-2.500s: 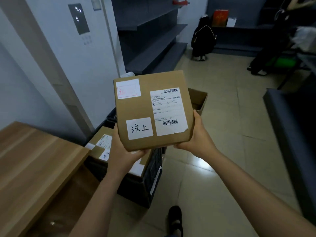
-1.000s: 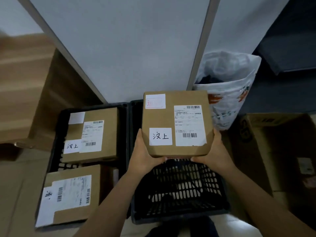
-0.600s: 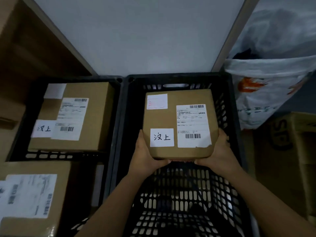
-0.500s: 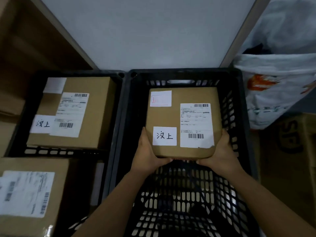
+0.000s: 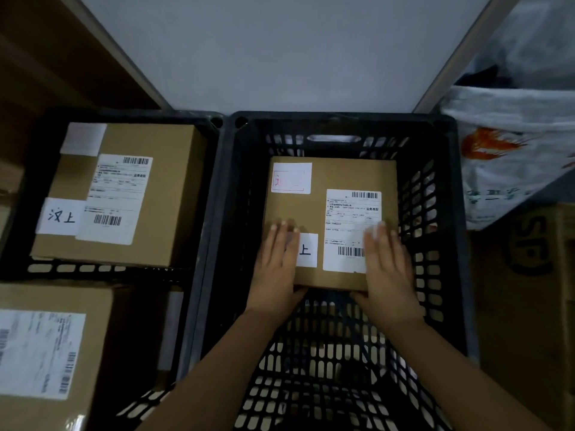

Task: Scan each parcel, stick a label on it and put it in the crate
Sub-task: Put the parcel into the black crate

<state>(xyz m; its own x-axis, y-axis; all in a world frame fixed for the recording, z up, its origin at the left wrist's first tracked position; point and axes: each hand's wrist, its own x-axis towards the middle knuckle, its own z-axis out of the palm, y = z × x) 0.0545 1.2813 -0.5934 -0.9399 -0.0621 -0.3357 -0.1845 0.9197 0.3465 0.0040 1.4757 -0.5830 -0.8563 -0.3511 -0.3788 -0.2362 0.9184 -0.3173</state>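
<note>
A brown cardboard parcel [image 5: 336, 181] lies inside the black slatted crate [image 5: 448, 244], against its far wall. It carries a white shipping label, a small white sticker with a red stamp and a handwritten white label. My left hand [image 5: 277, 269] lies flat with straight fingers on the parcel's near left part, covering half of the handwritten label. My right hand [image 5: 389, 269] lies flat on the near right part, over the shipping label's edge. Both hands are slightly blurred.
A second black crate [image 5: 205, 188] on the left holds two labelled brown parcels [image 5: 161, 194] [image 5: 56, 353]. A white plastic bag [image 5: 510, 157] stands at the right by a white wall panel. A brown carton [image 5: 529, 306] sits right of the crate.
The parcel has gone down into the crate and now rests at its far end. Both hands have moved from gripping its near edge to lying flat on its top.
</note>
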